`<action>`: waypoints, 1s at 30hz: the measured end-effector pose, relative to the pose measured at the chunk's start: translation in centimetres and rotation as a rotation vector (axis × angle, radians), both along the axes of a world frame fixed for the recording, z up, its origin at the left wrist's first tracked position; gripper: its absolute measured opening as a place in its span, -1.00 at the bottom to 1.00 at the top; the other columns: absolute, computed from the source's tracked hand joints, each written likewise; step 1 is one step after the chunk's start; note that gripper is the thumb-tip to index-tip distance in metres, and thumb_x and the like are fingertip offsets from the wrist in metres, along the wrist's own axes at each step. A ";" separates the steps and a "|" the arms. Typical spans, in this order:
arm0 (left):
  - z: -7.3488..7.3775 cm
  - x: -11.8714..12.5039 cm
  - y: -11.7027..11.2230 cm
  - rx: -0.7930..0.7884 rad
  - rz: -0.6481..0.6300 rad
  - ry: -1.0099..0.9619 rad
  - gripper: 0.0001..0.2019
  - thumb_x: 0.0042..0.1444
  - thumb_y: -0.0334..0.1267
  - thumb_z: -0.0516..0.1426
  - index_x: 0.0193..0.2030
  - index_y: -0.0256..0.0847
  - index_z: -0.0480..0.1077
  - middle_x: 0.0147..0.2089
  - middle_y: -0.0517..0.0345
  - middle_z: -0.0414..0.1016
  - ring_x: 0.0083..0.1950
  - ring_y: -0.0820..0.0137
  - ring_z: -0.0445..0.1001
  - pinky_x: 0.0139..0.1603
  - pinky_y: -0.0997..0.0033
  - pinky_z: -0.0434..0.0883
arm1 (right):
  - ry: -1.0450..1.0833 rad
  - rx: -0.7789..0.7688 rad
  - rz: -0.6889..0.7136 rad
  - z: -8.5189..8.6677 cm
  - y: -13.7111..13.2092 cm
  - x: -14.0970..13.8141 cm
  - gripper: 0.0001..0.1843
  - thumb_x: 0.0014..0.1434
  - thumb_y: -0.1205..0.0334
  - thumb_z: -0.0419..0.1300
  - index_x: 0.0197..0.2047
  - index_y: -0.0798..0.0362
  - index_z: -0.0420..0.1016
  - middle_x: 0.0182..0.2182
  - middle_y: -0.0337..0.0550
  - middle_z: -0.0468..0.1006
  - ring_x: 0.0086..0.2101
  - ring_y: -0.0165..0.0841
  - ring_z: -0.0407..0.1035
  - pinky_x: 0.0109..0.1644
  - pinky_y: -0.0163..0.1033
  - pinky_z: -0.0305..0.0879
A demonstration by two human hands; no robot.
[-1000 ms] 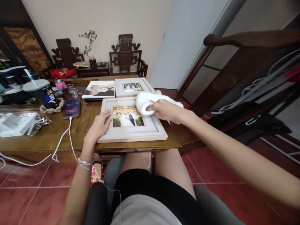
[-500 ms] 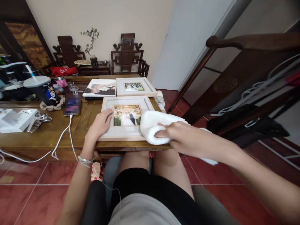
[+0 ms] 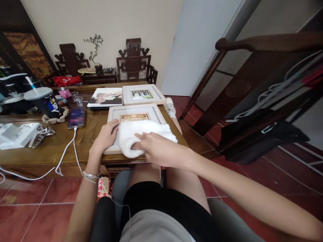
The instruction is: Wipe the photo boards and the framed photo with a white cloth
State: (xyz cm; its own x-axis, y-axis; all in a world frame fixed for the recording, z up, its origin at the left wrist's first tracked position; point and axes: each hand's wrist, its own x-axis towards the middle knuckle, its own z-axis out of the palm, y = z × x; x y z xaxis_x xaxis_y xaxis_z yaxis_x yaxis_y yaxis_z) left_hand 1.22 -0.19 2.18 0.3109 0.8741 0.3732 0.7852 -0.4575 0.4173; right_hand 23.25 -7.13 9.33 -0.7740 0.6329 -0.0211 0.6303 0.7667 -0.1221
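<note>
A pale wooden picture frame (image 3: pixel 114 113) lies flat at the near edge of the wooden table (image 3: pixel 50 148). My left hand (image 3: pixel 106 135) rests on the frame's left border, fingers flat, holding it down. My right hand (image 3: pixel 154 150) presses a white fluffy cloth (image 3: pixel 141 131) onto the frame's lower half, fingers bent over the cloth. The cloth hides most of the photo; only its top strip shows.
Behind lie a second pale frame (image 3: pixel 142 94) and a photo album (image 3: pixel 105 97). To the left are a phone (image 3: pixel 76 117) on a white cable (image 3: pixel 66 150), a dark cup (image 3: pixel 47 101), a white power strip (image 3: pixel 15 134). A dark wooden bench arm (image 3: pixel 252 43) stands right.
My right hand has swept the cloth from the frame's upper right corner, down its right side, then left along the bottom edge. The left hand has stayed in place.
</note>
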 end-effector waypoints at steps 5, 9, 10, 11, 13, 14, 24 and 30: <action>-0.1 0.1 0.0 -0.008 0.000 0.018 -0.61 0.25 -0.33 -0.04 0.12 -0.33 0.43 0.27 -0.09 0.38 0.32 0.23 0.32 0.38 0.14 0.19 | -0.128 -0.049 -0.159 1.0 -0.7 5.5 -0.41 -0.14 0.63 -0.02 -0.14 0.07 0.62 -0.29 0.00 0.62 -0.23 -0.21 0.47 -0.17 -0.24 0.24; -0.2 0.1 0.1 -0.018 -0.001 0.029 -0.62 0.25 -0.33 -0.04 0.12 -0.35 0.44 0.26 -0.12 0.38 0.32 0.21 0.31 0.39 0.16 0.18 | -0.085 0.002 -0.229 2.5 1.0 8.1 -0.43 -0.11 0.61 -0.04 -0.15 0.03 0.60 -0.35 -0.11 0.61 -0.31 -0.28 0.46 -0.20 -0.27 0.24; -0.2 0.1 0.1 -0.017 -0.001 0.026 -0.62 0.25 -0.33 -0.04 0.12 -0.34 0.44 0.26 -0.11 0.39 0.32 0.21 0.31 0.39 0.15 0.18 | -0.069 0.071 -0.268 2.6 1.9 8.2 -0.44 -0.09 0.60 -0.03 -0.12 0.04 0.59 -0.34 -0.09 0.60 -0.31 -0.26 0.45 -0.20 -0.25 0.25; -0.3 0.0 0.1 -0.015 -0.001 0.022 -0.62 0.25 -0.32 -0.04 0.12 -0.32 0.44 0.26 -0.09 0.39 0.32 0.21 0.31 0.39 0.14 0.19 | -0.060 0.148 -0.316 2.7 3.0 8.0 -0.45 -0.06 0.58 -0.03 -0.09 0.05 0.58 -0.30 -0.06 0.61 -0.29 -0.24 0.45 -0.20 -0.23 0.25; -0.4 -0.1 0.2 -0.008 -0.004 0.013 -0.62 0.25 -0.32 -0.04 0.12 -0.28 0.44 0.26 -0.05 0.40 0.31 0.22 0.32 0.38 0.12 0.19 | -0.057 0.305 -0.386 2.3 5.5 7.0 -0.47 0.00 0.56 -0.01 -0.01 0.10 0.54 -0.11 0.06 0.58 -0.16 -0.15 0.45 -0.13 -0.15 0.27; -0.4 -0.1 0.2 -0.005 -0.007 0.011 -0.62 0.25 -0.31 -0.04 0.12 -0.27 0.44 0.26 -0.04 0.40 0.31 0.22 0.32 0.38 0.12 0.19 | -0.056 0.361 -0.387 1.8 7.0 6.3 -0.48 0.03 0.55 -0.01 0.01 0.13 0.54 0.01 0.12 0.53 -0.07 -0.09 0.42 -0.06 -0.09 0.27; -0.3 0.0 0.2 -0.009 -0.003 0.000 -0.62 0.25 -0.32 -0.03 0.12 -0.28 0.44 0.25 -0.06 0.40 0.31 0.20 0.32 0.38 0.09 0.19 | -0.211 0.301 -0.184 -3.3 11.6 2.2 -0.53 0.06 0.62 0.01 0.00 0.27 0.53 0.05 0.27 0.45 0.03 -0.04 0.34 0.20 0.08 0.01; -0.5 0.0 0.3 -0.016 0.006 -0.001 -0.62 0.24 -0.33 -0.03 0.12 -0.28 0.44 0.26 -0.03 0.40 0.32 0.23 0.30 0.38 0.12 0.19 | -0.264 0.065 -0.111 -0.4 4.6 3.4 -0.47 -0.01 0.63 -0.02 -0.04 0.16 0.57 -0.28 0.09 0.59 -0.25 -0.20 0.47 -0.16 -0.22 0.22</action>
